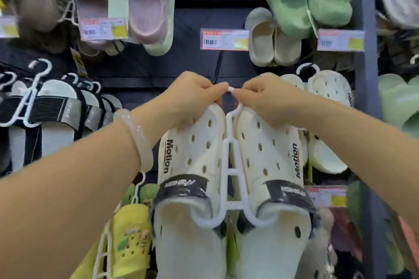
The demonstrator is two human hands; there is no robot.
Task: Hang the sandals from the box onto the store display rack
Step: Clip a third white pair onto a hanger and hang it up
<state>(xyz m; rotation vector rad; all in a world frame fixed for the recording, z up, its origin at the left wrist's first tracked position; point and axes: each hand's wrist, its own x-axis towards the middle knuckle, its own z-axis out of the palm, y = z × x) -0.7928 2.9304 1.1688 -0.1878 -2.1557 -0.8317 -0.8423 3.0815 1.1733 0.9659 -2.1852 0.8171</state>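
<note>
A pair of cream perforated sandals (pixel 195 156) marked "Motion", with black straps, sits on a white plastic hanger (pixel 231 174) in the middle of the view. My left hand (pixel 192 93) pinches the hanger's hook from the left and my right hand (pixel 265 99) pinches it from the right. Both hands also rest on the toes of the sandals. The hook's tip (pixel 231 89) shows between my fingertips, just below a thin black peg (pixel 218 68) of the dark display rack (pixel 199 18). The box is out of view.
Other pairs hang all around: pink slippers (pixel 140 7) upper left, green slides (pixel 308 0) and beige ones (pixel 272 41) upper right, cream clogs (pixel 328 120) right, black-strapped sandals (pixel 52 111) left, yellow clogs (pixel 129 238) below. A price tag (pixel 224 39) hangs above the peg.
</note>
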